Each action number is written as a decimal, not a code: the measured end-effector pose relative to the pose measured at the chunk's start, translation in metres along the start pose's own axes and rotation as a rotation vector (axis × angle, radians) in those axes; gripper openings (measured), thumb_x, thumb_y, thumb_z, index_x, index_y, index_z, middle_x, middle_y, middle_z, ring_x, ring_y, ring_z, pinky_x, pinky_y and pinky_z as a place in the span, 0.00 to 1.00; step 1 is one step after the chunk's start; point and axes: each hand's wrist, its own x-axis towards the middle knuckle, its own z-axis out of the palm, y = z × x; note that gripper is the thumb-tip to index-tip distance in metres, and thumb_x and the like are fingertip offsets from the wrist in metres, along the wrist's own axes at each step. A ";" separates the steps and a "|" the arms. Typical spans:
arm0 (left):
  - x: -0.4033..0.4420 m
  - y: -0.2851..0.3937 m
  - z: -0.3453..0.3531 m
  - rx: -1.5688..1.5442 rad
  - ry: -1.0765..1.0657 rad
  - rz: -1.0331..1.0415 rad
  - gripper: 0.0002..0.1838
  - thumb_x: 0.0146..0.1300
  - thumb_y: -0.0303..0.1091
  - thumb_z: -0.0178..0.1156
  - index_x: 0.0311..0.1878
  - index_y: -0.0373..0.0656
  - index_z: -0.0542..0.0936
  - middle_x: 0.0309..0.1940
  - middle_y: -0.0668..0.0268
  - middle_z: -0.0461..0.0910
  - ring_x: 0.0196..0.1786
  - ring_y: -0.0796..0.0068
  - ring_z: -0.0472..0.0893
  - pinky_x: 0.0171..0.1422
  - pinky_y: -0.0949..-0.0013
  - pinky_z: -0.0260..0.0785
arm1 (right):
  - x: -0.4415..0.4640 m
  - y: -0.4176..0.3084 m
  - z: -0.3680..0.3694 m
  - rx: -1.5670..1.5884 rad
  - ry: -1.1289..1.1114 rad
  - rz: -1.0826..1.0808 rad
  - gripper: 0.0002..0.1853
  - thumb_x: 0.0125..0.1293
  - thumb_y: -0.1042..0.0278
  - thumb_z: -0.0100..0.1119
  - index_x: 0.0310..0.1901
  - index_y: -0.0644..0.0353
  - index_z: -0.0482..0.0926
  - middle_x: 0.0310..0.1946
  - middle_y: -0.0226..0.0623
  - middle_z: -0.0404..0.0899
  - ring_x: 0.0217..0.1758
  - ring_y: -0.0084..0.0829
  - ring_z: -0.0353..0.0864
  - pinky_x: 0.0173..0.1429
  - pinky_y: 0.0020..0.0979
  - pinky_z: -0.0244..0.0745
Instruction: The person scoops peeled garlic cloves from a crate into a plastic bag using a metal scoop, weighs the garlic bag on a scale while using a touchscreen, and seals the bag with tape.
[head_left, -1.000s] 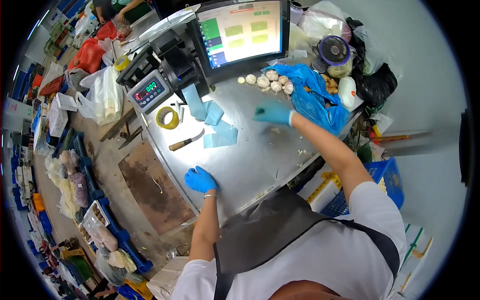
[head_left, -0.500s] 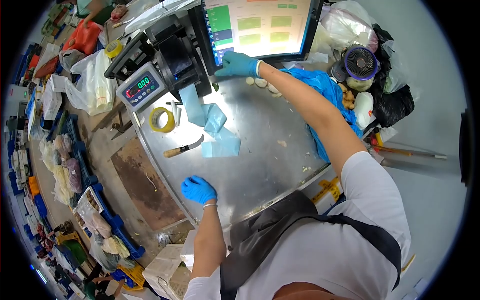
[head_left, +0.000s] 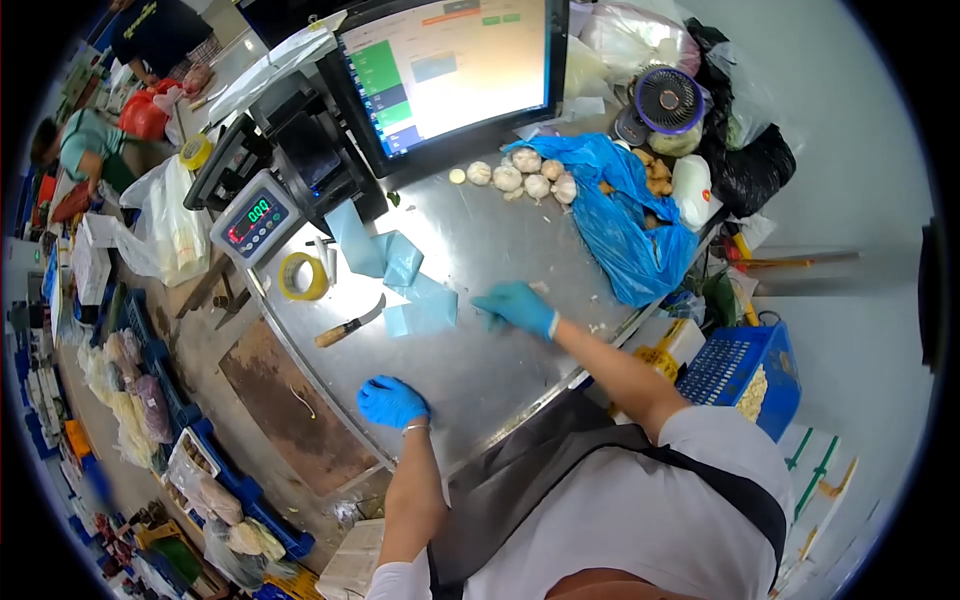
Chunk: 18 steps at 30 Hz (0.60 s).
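Note:
My left hand [head_left: 392, 402], in a blue glove, rests on the metal table near its left edge. Its fingers are curled in, and nothing shows in them. My right hand [head_left: 515, 306], in a teal glove, is over the middle of the table, fingers stretched out to the left and holding nothing. Just left of it lies a folded strip of light blue film [head_left: 425, 308]. Beyond that are a knife [head_left: 345, 330] with a wooden handle and a roll of yellow tape [head_left: 303, 276]. A lit monitor [head_left: 450, 75] stands at the table's back.
Several garlic bulbs [head_left: 508, 178] lie below the monitor, beside a blue plastic bag [head_left: 630, 225] and ginger [head_left: 655, 176]. A scale display [head_left: 257, 217] reading 0.00 stands at the left. A small fan [head_left: 669, 100] and a blue basket [head_left: 745, 365] are right. Other people are at upper left.
My right hand has come away from the monitor, back over the middle of the table. The screen's content has changed. More garlic and the blue basket are visible; my left hand stays put.

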 end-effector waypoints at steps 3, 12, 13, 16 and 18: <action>-0.001 0.002 -0.005 0.044 -0.023 0.022 0.12 0.63 0.36 0.53 0.29 0.37 0.74 0.32 0.53 0.74 0.38 0.52 0.74 0.40 0.53 0.64 | -0.066 0.062 0.017 0.374 0.186 -0.050 0.11 0.68 0.62 0.56 0.46 0.57 0.81 0.34 0.28 0.79 0.33 0.20 0.75 0.39 0.26 0.75; -0.018 -0.029 0.036 0.150 0.050 0.146 0.21 0.65 0.43 0.46 0.25 0.36 0.76 0.27 0.47 0.76 0.33 0.50 0.76 0.36 0.50 0.67 | -0.216 0.255 0.005 0.801 1.024 -0.020 0.20 0.63 0.72 0.57 0.59 0.53 0.76 0.35 0.30 0.80 0.27 0.19 0.74 0.27 0.22 0.69; -0.018 -0.032 0.036 0.164 0.037 0.165 0.21 0.65 0.43 0.46 0.26 0.35 0.77 0.28 0.46 0.76 0.34 0.49 0.76 0.37 0.49 0.67 | -0.226 0.272 0.014 0.867 1.119 -0.008 0.14 0.64 0.69 0.59 0.51 0.55 0.81 0.30 0.29 0.81 0.25 0.19 0.74 0.26 0.21 0.68; -0.015 -0.038 0.027 0.153 -0.047 0.233 0.23 0.64 0.44 0.47 0.26 0.32 0.78 0.28 0.45 0.76 0.35 0.46 0.76 0.39 0.48 0.68 | -0.232 0.316 0.045 1.080 1.005 0.199 0.12 0.66 0.57 0.59 0.37 0.56 0.85 0.21 0.26 0.78 0.20 0.18 0.71 0.24 0.21 0.65; -0.008 -0.044 0.022 0.091 -0.163 0.298 0.22 0.63 0.42 0.49 0.27 0.30 0.78 0.28 0.44 0.77 0.34 0.47 0.75 0.39 0.47 0.68 | -0.215 0.348 0.069 0.985 0.742 0.468 0.23 0.67 0.42 0.53 0.30 0.54 0.84 0.22 0.30 0.81 0.18 0.21 0.71 0.23 0.24 0.65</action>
